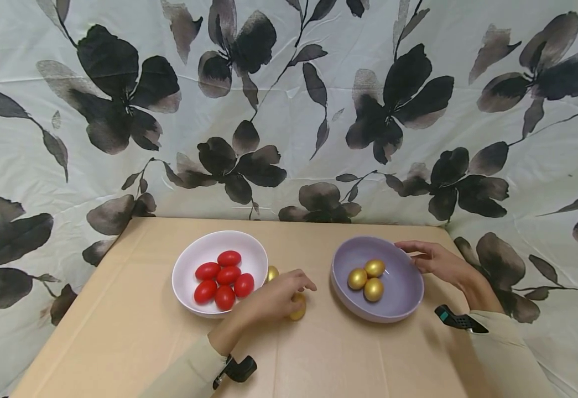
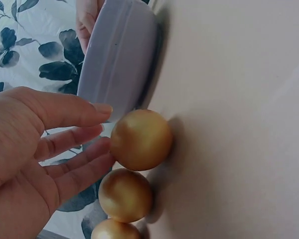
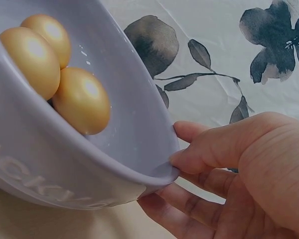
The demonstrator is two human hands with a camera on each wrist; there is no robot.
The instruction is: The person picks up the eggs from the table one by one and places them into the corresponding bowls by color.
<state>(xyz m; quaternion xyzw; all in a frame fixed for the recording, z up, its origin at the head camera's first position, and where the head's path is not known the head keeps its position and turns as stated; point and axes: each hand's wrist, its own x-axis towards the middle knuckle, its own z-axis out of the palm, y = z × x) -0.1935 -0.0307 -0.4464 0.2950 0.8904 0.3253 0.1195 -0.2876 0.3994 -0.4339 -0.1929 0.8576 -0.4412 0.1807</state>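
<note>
My left hand [image 1: 280,294] reaches over the table between two bowls, beside a golden egg [image 1: 297,307]. In the left wrist view its thumb and fingers are spread at the near side of that egg [image 2: 141,140], not closed round it. Two more golden eggs [image 2: 125,195] lie in a row with it; the head view partly hides them. My right hand [image 1: 440,264] holds the rim of a purple bowl [image 1: 404,287], thumb on the edge and fingers against the outside, as the right wrist view shows. Golden eggs [image 3: 82,101] sit together inside this bowl.
A white bowl [image 1: 187,276] with several red eggs [image 1: 228,275] stands left of my left hand. Both bowls rest on a light wooden table [image 1: 134,331]. Behind the table's far edge hangs a white cloth [image 1: 308,138] with dark flowers.
</note>
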